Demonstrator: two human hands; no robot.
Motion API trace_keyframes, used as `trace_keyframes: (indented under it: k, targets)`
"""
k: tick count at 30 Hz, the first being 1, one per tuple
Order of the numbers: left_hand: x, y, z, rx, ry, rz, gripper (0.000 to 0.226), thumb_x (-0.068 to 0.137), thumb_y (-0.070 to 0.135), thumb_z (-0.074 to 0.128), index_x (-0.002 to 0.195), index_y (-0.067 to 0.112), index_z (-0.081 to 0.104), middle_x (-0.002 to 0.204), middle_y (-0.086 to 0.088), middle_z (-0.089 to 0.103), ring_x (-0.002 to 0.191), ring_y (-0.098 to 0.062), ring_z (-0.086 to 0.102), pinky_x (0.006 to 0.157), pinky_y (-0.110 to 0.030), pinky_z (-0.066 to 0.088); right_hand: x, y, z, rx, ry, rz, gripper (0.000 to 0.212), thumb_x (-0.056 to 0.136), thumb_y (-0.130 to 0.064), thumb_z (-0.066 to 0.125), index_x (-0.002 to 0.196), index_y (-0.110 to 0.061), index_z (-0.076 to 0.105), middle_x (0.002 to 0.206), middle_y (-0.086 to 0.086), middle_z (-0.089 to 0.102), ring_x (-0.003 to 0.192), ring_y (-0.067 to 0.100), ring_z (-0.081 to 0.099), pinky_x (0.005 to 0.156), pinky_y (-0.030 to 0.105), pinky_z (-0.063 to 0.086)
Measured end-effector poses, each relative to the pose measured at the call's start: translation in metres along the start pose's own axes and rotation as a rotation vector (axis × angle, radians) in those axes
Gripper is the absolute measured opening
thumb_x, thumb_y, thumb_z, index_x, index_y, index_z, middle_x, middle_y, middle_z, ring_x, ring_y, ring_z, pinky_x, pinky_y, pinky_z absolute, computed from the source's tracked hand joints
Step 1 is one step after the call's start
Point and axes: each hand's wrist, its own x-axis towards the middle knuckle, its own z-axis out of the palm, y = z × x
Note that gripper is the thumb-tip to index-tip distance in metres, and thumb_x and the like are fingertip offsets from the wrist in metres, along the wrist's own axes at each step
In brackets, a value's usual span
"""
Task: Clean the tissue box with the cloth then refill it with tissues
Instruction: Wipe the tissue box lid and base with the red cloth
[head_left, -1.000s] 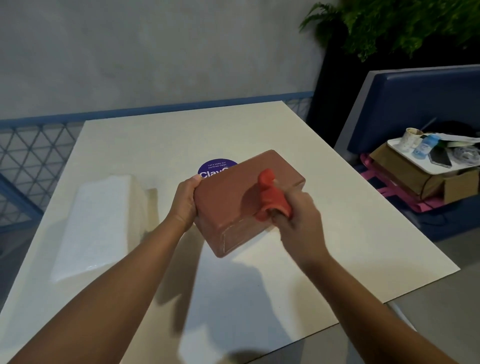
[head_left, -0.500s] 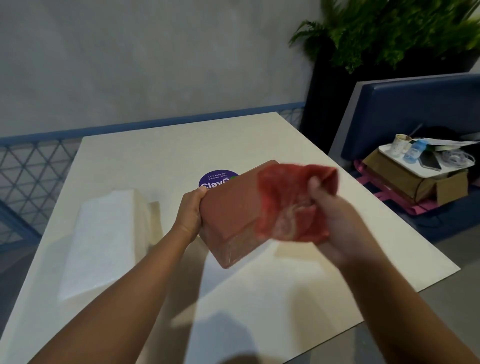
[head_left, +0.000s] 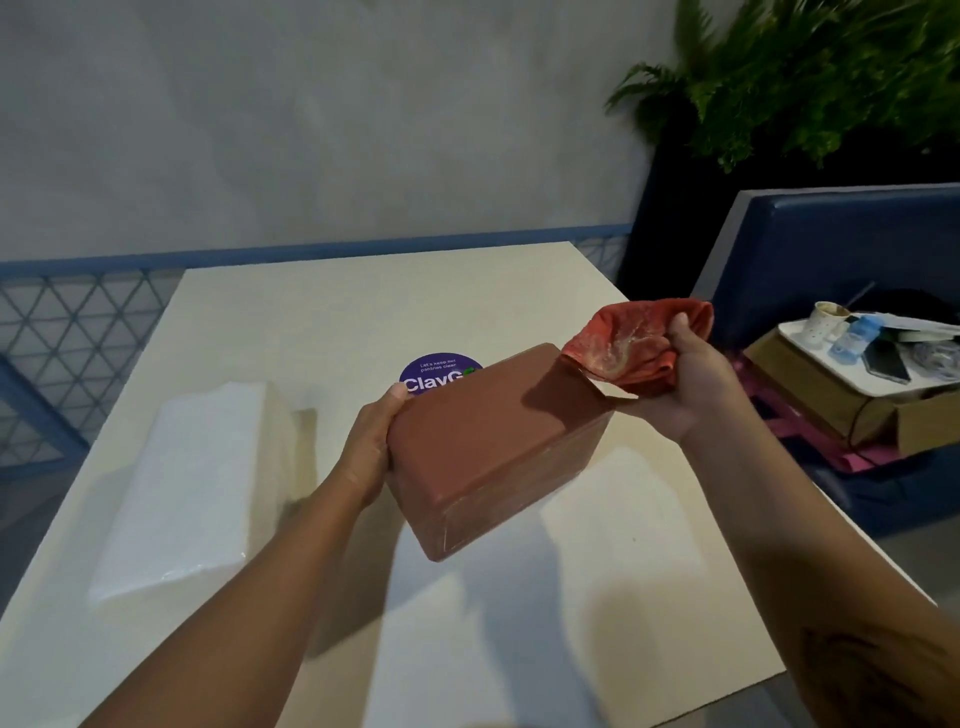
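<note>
Red cloth (head_left: 631, 345) (bunched) in right hand (head_left: 680, 387); left hand (head_left: 366, 449) grips tissue box (head_left: 493, 441).

Left hand (head_left: 371, 447) and right hand (head_left: 675, 400) bare. Both forearms bare. Dark blurred patch (head_left: 857, 670) on right forearm (head_left: 800, 530); nature undetermined.

Desk (head_left: 363, 312): pale cream rectangular top, smooth, matte. White pack of tissues (head_left: 192, 478) in clear wrap lies flat on left side, near left rim, long axis running toward far edge. Round purple sticker (head_left: 434, 375) with white lettering stuck flat near middle, its right part hidden. Pack and sticker well apart. Arm shadows fall across near half.
</note>
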Motion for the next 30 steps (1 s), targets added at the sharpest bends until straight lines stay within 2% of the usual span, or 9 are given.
trace_keyframes:
  k: [3, 6, 10, 14, 18, 21, 23, 25, 30]
  targets:
    - [0.002, 0.000, -0.004, 0.021, -0.032, -0.026, 0.045, 0.063, 0.058, 0.053, 0.082, 0.022, 0.073, 0.077, 0.005, 0.073, 0.071, -0.007, 0.067, 0.066, -0.024, 0.048, 0.017, -0.001, 0.005, 0.002, -0.045, 0.074, 0.046, 0.097, -0.050, 0.033, 0.123, -0.016, 0.049, 0.103, 0.010, 0.063, 0.090, 0.032, 0.060, 0.089, 0.064, 0.033]
    - [0.006, 0.002, -0.007, 0.070, -0.059, -0.010, 0.042, 0.059, 0.052, 0.055, 0.079, 0.019, 0.072, 0.073, 0.004, 0.070, 0.067, -0.009, 0.062, 0.060, -0.021, 0.047, 0.030, 0.000, 0.001, -0.018, -0.087, 0.152, 0.045, 0.097, -0.050, 0.033, 0.119, -0.014, 0.050, 0.108, 0.014, 0.063, 0.090, 0.034, 0.061, 0.082, 0.058, 0.041]
    - [0.013, 0.011, -0.002, 0.175, -0.030, 0.107, 0.063, 0.058, 0.047, 0.049, 0.081, -0.010, 0.058, 0.077, -0.013, 0.050, 0.070, -0.021, 0.045, 0.057, -0.025, 0.036, 0.048, -0.004, -0.010, -0.057, -0.137, 0.194, 0.043, 0.098, -0.047, 0.033, 0.120, -0.014, 0.050, 0.105, 0.014, 0.064, 0.091, 0.033, 0.062, 0.072, 0.053, 0.046]
    - [0.021, 0.031, 0.006, 0.268, -0.130, 0.235, 0.045, 0.062, 0.043, 0.051, 0.078, 0.003, 0.063, 0.067, 0.005, 0.061, 0.061, -0.007, 0.054, 0.056, -0.016, 0.041, 0.067, -0.014, -0.021, -0.075, -0.198, 0.219, 0.051, 0.098, -0.049, 0.029, 0.127, -0.014, 0.050, 0.118, 0.014, 0.060, 0.098, 0.032, 0.060, 0.079, 0.052, 0.046]
    - [0.025, 0.045, 0.015, 0.475, -0.223, 0.337, 0.046, 0.070, 0.039, 0.048, 0.092, 0.002, 0.065, 0.084, 0.011, 0.069, 0.079, -0.007, 0.061, 0.071, -0.018, 0.045, 0.078, -0.015, -0.033, -0.022, -0.207, 0.205, 0.052, 0.098, -0.049, 0.029, 0.128, -0.012, 0.049, 0.124, 0.016, 0.059, 0.100, 0.032, 0.065, 0.073, 0.050, 0.055]
    - [0.026, 0.049, 0.016, 0.804, -0.275, 0.585, 0.034, 0.078, 0.038, 0.042, 0.097, 0.017, 0.061, 0.097, 0.015, 0.067, 0.086, -0.008, 0.060, 0.079, -0.021, 0.044, 0.080, -0.008, -0.046, 0.042, -0.241, 0.184, 0.055, 0.096, -0.048, 0.031, 0.134, -0.011, 0.046, 0.126, 0.016, 0.060, 0.098, 0.031, 0.067, 0.065, 0.048, 0.059]
    - [0.028, 0.048, 0.015, 1.001, -0.321, 0.779, 0.029, 0.084, 0.039, 0.040, 0.101, 0.020, 0.054, 0.097, 0.001, 0.069, 0.082, -0.018, 0.059, 0.077, -0.031, 0.043, 0.075, -0.002, -0.055, 0.102, -0.283, 0.169, 0.063, 0.085, -0.047, 0.053, 0.134, -0.008, 0.046, 0.123, 0.018, 0.062, 0.100, 0.033, 0.067, 0.070, 0.049, 0.058]
    - [0.032, 0.044, 0.014, 1.126, -0.385, 0.903, 0.039, 0.092, 0.046, 0.031, 0.105, 0.016, 0.052, 0.089, -0.011, 0.067, 0.076, -0.024, 0.056, 0.073, -0.033, 0.042, 0.071, 0.004, -0.064, 0.143, -0.335, 0.149, 0.095, 0.055, -0.044, 0.075, 0.136, -0.006, 0.043, 0.125, 0.019, 0.061, 0.107, 0.035, 0.064, 0.077, 0.051, 0.056]
    - [0.032, 0.037, 0.010, 1.235, -0.522, 1.018, 0.051, 0.095, 0.047, 0.020, 0.109, 0.009, 0.050, 0.091, -0.016, 0.065, 0.081, -0.030, 0.058, 0.080, -0.034, 0.044, 0.061, 0.024, -0.079, 0.237, -0.318, 0.099, 0.096, 0.045, -0.045, 0.076, 0.131, -0.013, 0.048, 0.124, 0.017, 0.062, 0.106, 0.032, 0.065, 0.070, 0.048, 0.057]
